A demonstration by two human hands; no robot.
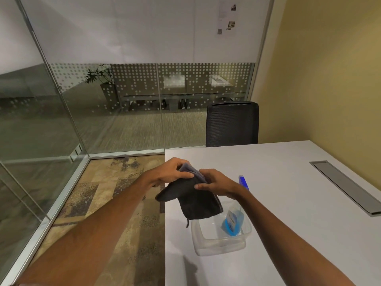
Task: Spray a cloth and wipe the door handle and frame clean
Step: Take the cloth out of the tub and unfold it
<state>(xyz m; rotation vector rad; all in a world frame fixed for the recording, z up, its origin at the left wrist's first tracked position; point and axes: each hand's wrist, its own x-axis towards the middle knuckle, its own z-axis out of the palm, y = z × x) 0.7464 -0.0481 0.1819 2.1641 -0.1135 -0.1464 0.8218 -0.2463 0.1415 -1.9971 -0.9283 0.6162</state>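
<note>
Cloth (195, 200), dark grey, hangs above the white bench (278, 182) edge, pinched at its top by both hands: left hand (171, 172) fingers and right hand (216, 183) fingers closed on it. Below, a spray bottle (234, 220) of blue liquid stands in a clear tub (218, 245).

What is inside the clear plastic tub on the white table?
The clear tub holds a spray bottle of blue liquid, standing tilted. The dark cloth, held by both hands, hangs over the tub and covers part of its inside.

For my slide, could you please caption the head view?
Both hands hold a cloth above a tub containing the sprayer.
</note>
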